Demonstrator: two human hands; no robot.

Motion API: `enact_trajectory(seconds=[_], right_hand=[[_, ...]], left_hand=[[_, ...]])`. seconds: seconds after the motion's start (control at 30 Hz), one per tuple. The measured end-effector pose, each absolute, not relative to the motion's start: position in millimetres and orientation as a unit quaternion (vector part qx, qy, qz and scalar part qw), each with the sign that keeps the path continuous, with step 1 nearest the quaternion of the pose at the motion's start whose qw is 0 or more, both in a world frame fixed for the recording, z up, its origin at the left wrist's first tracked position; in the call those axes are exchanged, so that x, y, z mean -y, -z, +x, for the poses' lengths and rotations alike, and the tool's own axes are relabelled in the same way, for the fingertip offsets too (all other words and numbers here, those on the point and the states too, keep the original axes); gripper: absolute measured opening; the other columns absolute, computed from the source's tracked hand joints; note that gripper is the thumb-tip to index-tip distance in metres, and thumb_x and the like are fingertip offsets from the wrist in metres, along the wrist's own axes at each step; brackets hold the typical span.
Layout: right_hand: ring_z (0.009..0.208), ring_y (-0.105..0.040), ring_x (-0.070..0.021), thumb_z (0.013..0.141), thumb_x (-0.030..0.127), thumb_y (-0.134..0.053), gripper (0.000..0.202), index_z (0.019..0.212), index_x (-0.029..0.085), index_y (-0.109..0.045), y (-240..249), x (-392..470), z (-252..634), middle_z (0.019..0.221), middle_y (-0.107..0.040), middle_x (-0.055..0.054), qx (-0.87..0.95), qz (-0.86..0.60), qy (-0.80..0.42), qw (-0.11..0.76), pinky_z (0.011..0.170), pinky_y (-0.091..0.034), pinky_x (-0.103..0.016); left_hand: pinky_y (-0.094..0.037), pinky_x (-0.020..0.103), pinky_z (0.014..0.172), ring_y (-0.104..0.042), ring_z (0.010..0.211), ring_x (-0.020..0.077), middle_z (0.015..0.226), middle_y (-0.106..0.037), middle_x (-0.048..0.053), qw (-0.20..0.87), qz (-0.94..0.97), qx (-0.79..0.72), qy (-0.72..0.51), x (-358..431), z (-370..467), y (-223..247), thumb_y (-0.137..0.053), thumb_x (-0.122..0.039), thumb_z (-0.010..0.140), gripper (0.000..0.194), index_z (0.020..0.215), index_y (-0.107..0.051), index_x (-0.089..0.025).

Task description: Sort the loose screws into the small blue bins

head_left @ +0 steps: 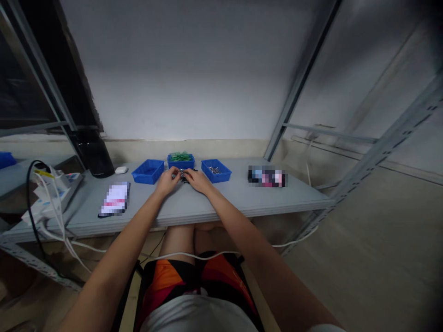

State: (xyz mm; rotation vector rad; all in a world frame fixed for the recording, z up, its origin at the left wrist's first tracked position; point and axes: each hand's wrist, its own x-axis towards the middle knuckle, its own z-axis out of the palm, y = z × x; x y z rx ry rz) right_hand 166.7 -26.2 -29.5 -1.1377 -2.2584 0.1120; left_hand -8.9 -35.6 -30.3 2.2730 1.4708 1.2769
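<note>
Both hands meet over a small pile of dark and shiny metal pieces (185, 176) on the grey table (194, 203). My left hand (168, 180) has its fingers bent inward, closed at the pile's left side. From the right, my right hand (198, 179) reaches in with fingers pressed together. What either one holds is too small to make out. Just behind them stands a blue tray (181, 163) with green pieces (180, 157). A blue tray (148, 172) is on the left, and another blue tray (223, 177) with small metal parts (215, 170) is on the right.
A phone (115, 199) and a white case (121, 170) lie at the left, near a black container (97, 154). White power strips (51, 198) with cables occupy the far left. A second device (267, 177) lies at the right. Metal shelf posts (301, 83) frame the table.
</note>
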Motion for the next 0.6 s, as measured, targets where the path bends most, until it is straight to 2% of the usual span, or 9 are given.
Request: enact_trajectory(seconds=[0.2,0.4,0.6], right_hand=[[0.095,-0.065,-0.02,0.101,0.033,-0.035,0.029,0.117,0.021,-0.057,30.3,23.3,166.3,0.105,-0.07,-0.008,0.844,-0.437,-0.03,0.31,0.081,-0.042,-0.026],[0.095,-0.065,-0.0187,0.101,0.03,-0.035,0.028,0.111,0.02,-0.06,32.7,21.5,166.4,0.106,-0.07,-0.008,0.854,-0.424,-0.025,0.3,0.081,-0.041,-0.025],[0.097,-0.064,-0.0187,0.1,0.029,-0.037,0.027,0.114,0.02,-0.059,32.1,21.6,167.2,0.109,-0.07,-0.008,0.855,-0.418,-0.041,0.306,0.084,-0.042,-0.026]], left_hand=[[-0.049,0.03,0.077,-0.063,0.083,0.0194,0.091,-0.07,0.008,0.042,0.784,-0.495,-0.372,33.9,-8.6,29.9,-0.053,-0.028,0.087,0.02,0.093,-0.067,-0.015],[-0.049,0.029,0.076,-0.061,0.084,0.0189,0.091,-0.069,0.008,0.033,0.8,-0.469,-0.372,31.9,-9.5,31.9,-0.054,-0.028,0.088,0.02,0.093,-0.068,-0.015],[-0.049,0.029,0.077,-0.061,0.082,0.0183,0.089,-0.067,0.007,0.035,0.801,-0.465,-0.376,35.0,-8.7,29.5,-0.055,-0.03,0.088,0.019,0.092,-0.068,-0.016]])
